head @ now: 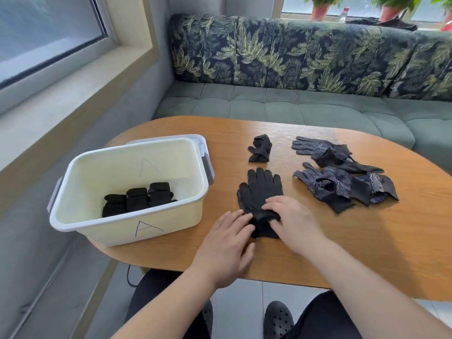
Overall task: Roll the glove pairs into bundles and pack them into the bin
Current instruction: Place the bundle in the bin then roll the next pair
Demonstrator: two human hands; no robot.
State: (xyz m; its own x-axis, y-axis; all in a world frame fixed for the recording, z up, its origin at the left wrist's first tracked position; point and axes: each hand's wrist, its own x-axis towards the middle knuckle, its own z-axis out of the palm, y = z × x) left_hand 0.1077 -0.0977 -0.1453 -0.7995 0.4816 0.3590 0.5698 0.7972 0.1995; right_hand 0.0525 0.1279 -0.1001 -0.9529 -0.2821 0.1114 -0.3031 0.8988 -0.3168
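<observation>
- The left hand (227,241) reaches in palm down. Its fingers are nearly straight and a little spread. The fingertips touch the left side of the cuff of the black glove pair (260,192).
- The right hand (291,221) is palm down too, and its fingers point toward the bin (146,231). They bend over the folded cuff. The thumb sits on the near side of the fold, so this hand pinches the cuff.
- The black glove pair lies flat on the worktop (367,241), just to the right of the bin. Its long way runs from near to far. The glove fingers point away from the person, toward the sofa (269,106). The cuff is the near end, and it is folded into a small thick lump under the hands. White dots show along the edge that faces the bin.
- Inside the bin, three rolled bundles (137,199) sit in a row on the bottom. The bin has a letter A drawn on its near wall.
- One more bundle (260,148) lies on the worktop to the right of the bin, farther away than the black glove pair.
- A pile of dotted gloves (342,177) lies farther right, well apart from the bin. They are mixed up, and most of their fingers point toward the bin.
</observation>
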